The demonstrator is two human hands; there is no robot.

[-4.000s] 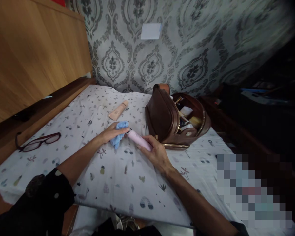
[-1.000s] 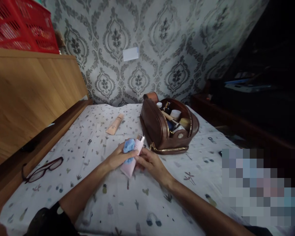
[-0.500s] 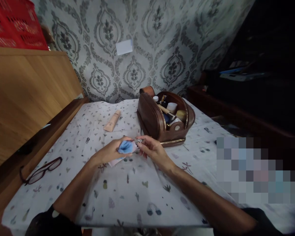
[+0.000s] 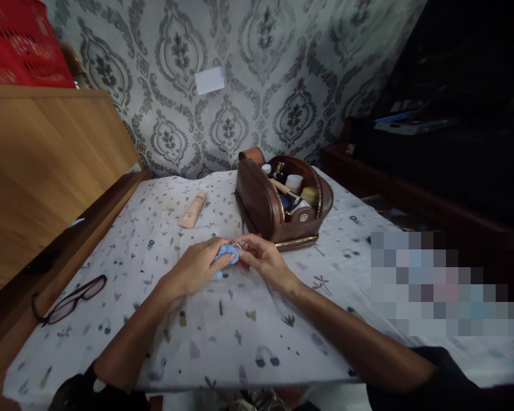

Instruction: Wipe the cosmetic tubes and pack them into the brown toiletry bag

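Observation:
My left hand (image 4: pixel 196 268) is closed around a small blue cloth (image 4: pixel 225 254) and presses it against the top end of a pink tube. My right hand (image 4: pixel 263 261) pinches that end, where a silvery cap (image 4: pixel 239 245) shows; the tube's body is hidden under my left hand. Both hands meet over the patterned white sheet (image 4: pixel 223 325) in the middle of the surface.
An open brown toiletry bag (image 4: pixel 265 208) with several items inside stands just behind my hands. A peach tube (image 4: pixel 192 210) lies to its left. Dark-framed glasses (image 4: pixel 68 299) lie at the left edge, beside a wooden headboard (image 4: pixel 47 165). A red crate (image 4: pixel 21 45) sits on top.
The pink tube, held upright a second ago, has been lowered flat and is now mostly covered by my left hand with the cloth. The view has shifted slightly.

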